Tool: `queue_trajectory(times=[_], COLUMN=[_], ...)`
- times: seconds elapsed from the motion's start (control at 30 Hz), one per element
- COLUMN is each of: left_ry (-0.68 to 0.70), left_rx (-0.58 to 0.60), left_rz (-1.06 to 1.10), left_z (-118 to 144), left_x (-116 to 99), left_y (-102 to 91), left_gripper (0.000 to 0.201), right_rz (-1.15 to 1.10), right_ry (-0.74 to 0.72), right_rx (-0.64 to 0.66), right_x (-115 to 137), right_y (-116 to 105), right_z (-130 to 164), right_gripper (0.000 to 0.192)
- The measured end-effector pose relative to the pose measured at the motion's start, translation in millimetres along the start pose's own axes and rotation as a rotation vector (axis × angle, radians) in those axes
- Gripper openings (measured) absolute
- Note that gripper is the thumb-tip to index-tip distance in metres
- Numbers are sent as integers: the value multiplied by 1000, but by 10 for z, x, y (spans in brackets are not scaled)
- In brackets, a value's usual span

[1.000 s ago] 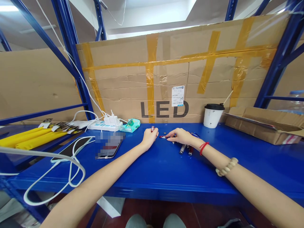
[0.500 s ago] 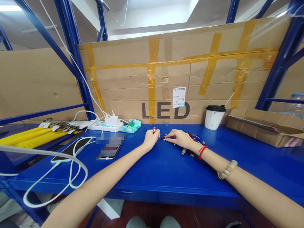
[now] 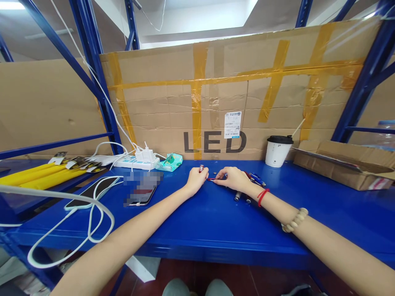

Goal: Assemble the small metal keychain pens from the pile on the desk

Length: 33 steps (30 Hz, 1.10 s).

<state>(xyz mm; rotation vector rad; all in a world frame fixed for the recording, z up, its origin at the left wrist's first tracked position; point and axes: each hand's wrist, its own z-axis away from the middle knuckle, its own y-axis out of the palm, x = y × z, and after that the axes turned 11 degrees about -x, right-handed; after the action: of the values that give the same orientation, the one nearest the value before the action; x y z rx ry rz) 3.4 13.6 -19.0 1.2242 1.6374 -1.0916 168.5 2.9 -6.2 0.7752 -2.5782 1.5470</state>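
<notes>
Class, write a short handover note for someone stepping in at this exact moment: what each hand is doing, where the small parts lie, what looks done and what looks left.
Left hand: closed on a small red-and-silver cap piece, held upright at the fingertips.
Right hand: fingertips pinch a thin red piece lying on the blue shelf, pointing at the left hand.
The two pieces are close but not joined.
More pen-like tubes lie under and beside the right wrist, and a tiny round part beyond the fingers.
Done: each hand has a piece. Left: the rest of the pile, untouched.
</notes>
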Motion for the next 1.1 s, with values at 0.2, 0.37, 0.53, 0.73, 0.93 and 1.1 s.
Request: queue_trajectory(times=[0.2, 0.37, 0.53, 0.73, 0.93, 1.1], left_ry=[21, 23, 37, 47, 60, 56], left_rx=[6, 11, 20, 24, 44, 56], left_rz=[-16, -18, -20, -38, -36, -50], left_z=[0, -11, -10, 2, 12, 34], left_x=[2, 20, 20, -1, -7, -32], left_y=[0, 7, 5, 5, 14, 10], left_gripper=[31, 32, 33, 33, 33, 33], right_rz=[49, 107, 84, 5, -33, 13], right_ry=[-44, -86, -82, -89, -106, -139], right_rx=[14, 20, 36, 42, 55, 32], right_x=[22, 60, 95, 112, 161, 195], right_y=[-24, -53, -59, -37, -38, -60], right_z=[2, 16, 25, 34, 46, 60], right_gripper=[25, 22, 22, 23, 18, 15])
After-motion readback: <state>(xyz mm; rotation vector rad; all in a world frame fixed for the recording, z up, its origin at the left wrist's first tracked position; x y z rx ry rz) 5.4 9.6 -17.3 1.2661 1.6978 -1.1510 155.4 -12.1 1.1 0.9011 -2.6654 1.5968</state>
